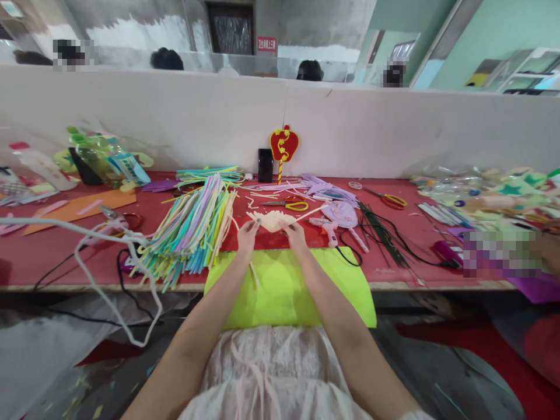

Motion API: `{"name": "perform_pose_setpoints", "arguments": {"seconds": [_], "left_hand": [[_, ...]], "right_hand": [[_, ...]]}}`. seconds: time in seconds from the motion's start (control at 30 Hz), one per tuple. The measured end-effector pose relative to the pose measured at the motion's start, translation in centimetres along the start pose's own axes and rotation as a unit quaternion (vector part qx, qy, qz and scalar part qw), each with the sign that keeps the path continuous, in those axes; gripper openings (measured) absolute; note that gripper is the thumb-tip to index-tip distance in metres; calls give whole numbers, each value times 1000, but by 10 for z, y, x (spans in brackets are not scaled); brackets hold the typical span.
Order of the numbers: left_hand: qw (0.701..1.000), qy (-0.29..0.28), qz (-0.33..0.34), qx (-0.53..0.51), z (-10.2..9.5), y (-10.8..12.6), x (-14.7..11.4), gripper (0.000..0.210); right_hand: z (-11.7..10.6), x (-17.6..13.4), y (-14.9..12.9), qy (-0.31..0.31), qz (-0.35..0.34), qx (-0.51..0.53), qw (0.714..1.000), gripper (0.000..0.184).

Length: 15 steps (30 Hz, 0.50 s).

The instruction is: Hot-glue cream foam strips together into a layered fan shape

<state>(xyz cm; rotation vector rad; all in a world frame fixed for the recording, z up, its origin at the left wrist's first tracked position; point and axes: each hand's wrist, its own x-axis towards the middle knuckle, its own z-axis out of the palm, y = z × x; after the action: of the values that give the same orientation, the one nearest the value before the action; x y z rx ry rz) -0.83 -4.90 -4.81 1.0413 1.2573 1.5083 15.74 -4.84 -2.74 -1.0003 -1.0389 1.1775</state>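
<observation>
A cream-coloured piece made of fuzzy craft stems (275, 221) is stretched between my two hands, just above the red tabletop. My left hand (247, 233) pinches its left end. The right end is pinched by my right hand (294, 233), and a pale stem sticks out past those fingers to the upper right. Under my wrists lies a bright yellow-green sheet (289, 291) that hangs over the table edge. Close to my left hand is a thick bundle of pastel pipe cleaners (188, 227). A pink glue gun (330, 229) rests to the right of my right hand.
Yellow-handled pliers (295, 205) lie behind my hands. A red and yellow fan-shaped craft piece (284, 146) and a black phone (265, 165) lean on the white partition (210, 122). Scissors (394, 200), a purple fan shape (341, 214) and dark green stems (380, 236) are at right. A white cable (149, 291) loops at left.
</observation>
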Motion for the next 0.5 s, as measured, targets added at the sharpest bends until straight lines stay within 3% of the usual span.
{"name": "perform_pose_setpoints", "arguments": {"seconds": [0.3, 0.5], "left_hand": [[1000, 2, 6, 24, 1, 11, -9, 34], [998, 37, 38, 43, 1, 20, -16, 25]], "right_hand": [[-1, -1, 1, 15, 12, 23, 1000, 49], [-2, -3, 2, 19, 18, 25, 999, 48]]}}
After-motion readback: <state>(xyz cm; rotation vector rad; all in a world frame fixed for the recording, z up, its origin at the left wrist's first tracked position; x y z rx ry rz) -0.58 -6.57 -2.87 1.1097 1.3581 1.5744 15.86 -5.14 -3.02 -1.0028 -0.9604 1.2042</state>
